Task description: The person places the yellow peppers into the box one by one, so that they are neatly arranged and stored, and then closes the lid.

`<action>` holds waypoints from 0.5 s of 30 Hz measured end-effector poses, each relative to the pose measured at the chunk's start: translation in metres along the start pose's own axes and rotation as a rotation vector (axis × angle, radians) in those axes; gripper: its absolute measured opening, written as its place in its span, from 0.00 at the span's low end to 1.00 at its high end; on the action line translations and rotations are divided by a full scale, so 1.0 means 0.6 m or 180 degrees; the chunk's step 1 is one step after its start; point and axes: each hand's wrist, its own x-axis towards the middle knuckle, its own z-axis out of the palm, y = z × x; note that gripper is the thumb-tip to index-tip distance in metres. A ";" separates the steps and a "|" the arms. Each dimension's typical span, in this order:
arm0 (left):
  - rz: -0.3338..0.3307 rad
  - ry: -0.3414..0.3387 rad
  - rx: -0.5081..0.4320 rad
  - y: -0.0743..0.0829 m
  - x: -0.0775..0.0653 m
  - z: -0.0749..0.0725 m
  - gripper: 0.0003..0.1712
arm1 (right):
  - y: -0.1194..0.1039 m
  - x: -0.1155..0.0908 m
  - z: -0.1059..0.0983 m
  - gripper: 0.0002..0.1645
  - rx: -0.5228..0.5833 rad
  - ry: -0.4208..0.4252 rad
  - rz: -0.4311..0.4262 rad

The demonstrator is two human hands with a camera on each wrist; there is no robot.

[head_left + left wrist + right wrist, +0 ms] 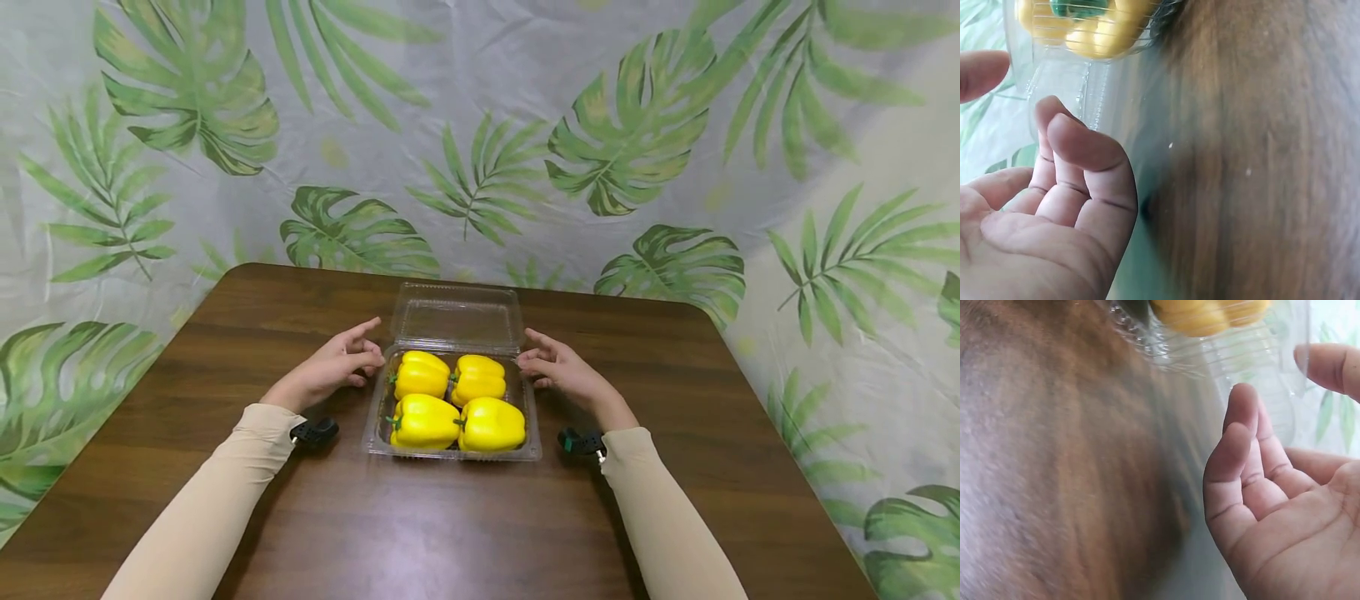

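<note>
Several yellow bell peppers (491, 425) with green stems lie in a clear plastic clamshell container (377, 446). Its hinged lid (457, 318) stands folded back at the far side. My left hand (330, 367) is at the container's left side, thumb tip close to the rim and forefinger pointing forward. At the right side, my right hand (567, 372) mirrors it, its thumb (1329, 367) at the clear edge. In both wrist views the other fingers bend loosely, with a gap to the thumb and nothing gripped between. Whether either thumb touches the plastic I cannot tell.
The container stands on a dark brown wooden table (420, 533). Behind the table's far edge hangs a pale cloth (495, 75) printed with green leaves. Dark wrist straps (315, 432) sit at the cuffs of the beige sleeves (202, 500).
</note>
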 end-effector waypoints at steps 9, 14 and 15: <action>-0.0025 -0.0196 -0.0361 -0.003 0.008 0.010 0.51 | 0.007 0.002 0.011 0.47 0.0551 -0.0014 0.0063; 0.0032 -0.0298 -0.0511 -0.007 0.014 0.017 0.49 | 0.011 0.003 0.014 0.47 0.0612 -0.0012 0.0047; 0.0043 -0.0306 -0.0542 -0.008 0.015 0.018 0.49 | 0.012 0.004 0.014 0.46 0.0616 -0.0009 0.0044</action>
